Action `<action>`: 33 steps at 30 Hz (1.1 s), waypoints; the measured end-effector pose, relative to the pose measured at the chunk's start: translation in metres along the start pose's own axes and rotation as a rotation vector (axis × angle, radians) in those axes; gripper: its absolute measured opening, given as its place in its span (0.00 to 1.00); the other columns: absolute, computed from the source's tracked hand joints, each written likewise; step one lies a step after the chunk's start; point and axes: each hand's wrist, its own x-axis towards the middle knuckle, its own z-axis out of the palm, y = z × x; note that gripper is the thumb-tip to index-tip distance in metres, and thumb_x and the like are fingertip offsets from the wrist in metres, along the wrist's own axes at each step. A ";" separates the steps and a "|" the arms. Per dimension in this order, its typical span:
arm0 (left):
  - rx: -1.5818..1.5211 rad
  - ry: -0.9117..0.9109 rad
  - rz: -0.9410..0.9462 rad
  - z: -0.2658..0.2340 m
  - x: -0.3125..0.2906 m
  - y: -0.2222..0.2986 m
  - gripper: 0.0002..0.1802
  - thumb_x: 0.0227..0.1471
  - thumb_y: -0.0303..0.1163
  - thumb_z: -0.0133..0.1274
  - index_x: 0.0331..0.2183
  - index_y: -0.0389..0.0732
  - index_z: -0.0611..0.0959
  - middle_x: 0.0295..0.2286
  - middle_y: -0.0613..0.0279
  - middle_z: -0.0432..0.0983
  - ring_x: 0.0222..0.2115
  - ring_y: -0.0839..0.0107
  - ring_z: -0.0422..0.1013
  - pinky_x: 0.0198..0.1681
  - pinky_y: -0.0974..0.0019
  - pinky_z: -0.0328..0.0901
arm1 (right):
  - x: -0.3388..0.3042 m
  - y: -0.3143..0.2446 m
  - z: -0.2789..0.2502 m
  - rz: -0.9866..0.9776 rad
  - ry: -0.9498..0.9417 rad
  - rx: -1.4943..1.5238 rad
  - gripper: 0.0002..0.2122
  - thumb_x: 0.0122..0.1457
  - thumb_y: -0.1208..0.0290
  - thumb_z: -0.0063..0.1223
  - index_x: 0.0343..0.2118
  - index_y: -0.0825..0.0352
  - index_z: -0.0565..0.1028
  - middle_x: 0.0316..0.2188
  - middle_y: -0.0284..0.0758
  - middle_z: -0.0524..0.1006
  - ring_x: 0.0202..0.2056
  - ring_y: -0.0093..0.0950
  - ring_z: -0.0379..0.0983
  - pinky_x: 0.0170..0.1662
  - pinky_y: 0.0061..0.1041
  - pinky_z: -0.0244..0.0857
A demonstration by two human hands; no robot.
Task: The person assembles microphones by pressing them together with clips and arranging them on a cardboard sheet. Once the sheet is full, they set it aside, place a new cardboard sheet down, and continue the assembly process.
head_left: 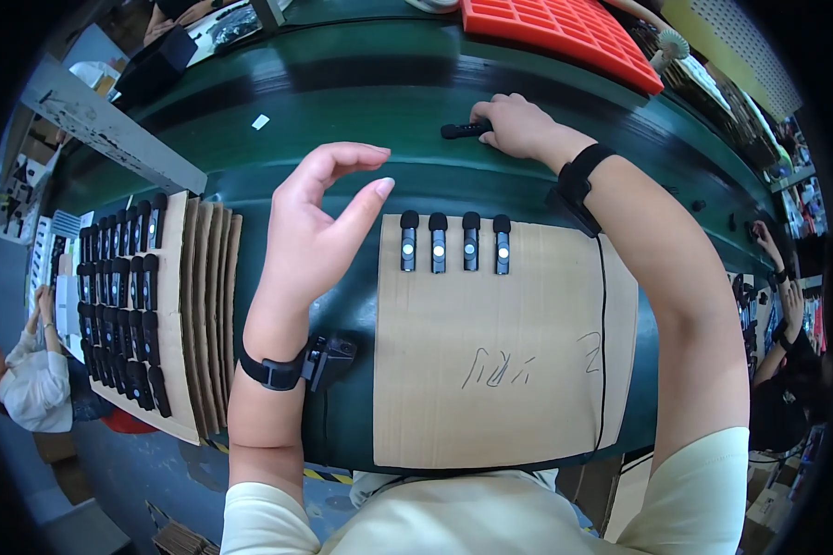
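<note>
My right hand (518, 128) reaches over the green conveyor belt (370, 102), its fingers closed on one end of a small black microphone (457, 131) with a rounded foam tip. Empty and raised, my left hand (319, 208) has its thumb and curved fingers apart, left of a cardboard sheet (491, 324). Along the sheet's far edge, several like microphones stand in a row, foam tips pointing away from me; the leftmost microphone (408, 254) and its neighbours each show a pale round spot.
On the left, a cardboard stack (194, 351) bears rows of black microphones (120, 277). A metal post (111, 120) rises beyond it. A red compartment tray (565, 32) lies at the far side, and a white scrap (260, 121) rests on the belt. Other people work at both sides.
</note>
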 end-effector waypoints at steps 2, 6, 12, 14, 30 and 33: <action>0.040 -0.008 0.020 0.001 -0.001 0.000 0.13 0.50 0.24 0.60 0.40 0.35 0.81 0.41 0.57 0.79 0.44 0.67 0.74 0.51 0.66 0.66 | 0.000 -0.004 -0.003 -0.018 -0.009 0.002 0.15 0.59 0.67 0.56 0.48 0.64 0.74 0.47 0.41 0.75 0.52 0.39 0.70 0.55 0.37 0.65; 0.205 -0.040 0.161 0.005 -0.004 0.001 0.14 0.48 0.24 0.61 0.40 0.36 0.81 0.39 0.55 0.78 0.43 0.61 0.74 0.51 0.63 0.66 | -0.019 -0.012 -0.014 -0.023 0.033 0.180 0.12 0.58 0.71 0.56 0.43 0.68 0.75 0.40 0.40 0.77 0.43 0.37 0.75 0.48 0.35 0.69; 0.368 -0.107 0.251 0.015 -0.013 0.028 0.20 0.44 0.21 0.61 0.43 0.37 0.81 0.42 0.52 0.78 0.45 0.59 0.73 0.55 0.60 0.64 | -0.117 -0.049 -0.036 -0.421 0.333 0.685 0.11 0.54 0.80 0.57 0.41 0.70 0.76 0.34 0.38 0.77 0.35 0.30 0.75 0.41 0.25 0.69; 0.300 -0.159 0.248 0.018 -0.017 0.034 0.21 0.42 0.21 0.63 0.43 0.37 0.81 0.39 0.52 0.79 0.43 0.57 0.74 0.56 0.56 0.63 | -0.147 -0.059 -0.040 -0.449 0.373 0.715 0.12 0.52 0.81 0.57 0.41 0.70 0.76 0.34 0.38 0.77 0.35 0.30 0.75 0.41 0.25 0.68; 0.227 -0.295 0.428 0.017 -0.024 0.050 0.17 0.39 0.20 0.61 0.37 0.36 0.83 0.30 0.56 0.79 0.32 0.61 0.76 0.58 0.44 0.59 | -0.191 -0.070 -0.026 -0.524 0.619 0.803 0.17 0.45 0.84 0.63 0.41 0.71 0.76 0.30 0.40 0.76 0.30 0.35 0.73 0.34 0.30 0.67; 0.233 -0.288 0.439 0.018 -0.025 0.049 0.17 0.38 0.20 0.61 0.37 0.36 0.84 0.30 0.56 0.79 0.32 0.61 0.76 0.58 0.43 0.59 | -0.191 -0.071 -0.025 -0.520 0.619 0.806 0.17 0.45 0.84 0.63 0.41 0.71 0.76 0.30 0.40 0.76 0.30 0.35 0.73 0.34 0.30 0.67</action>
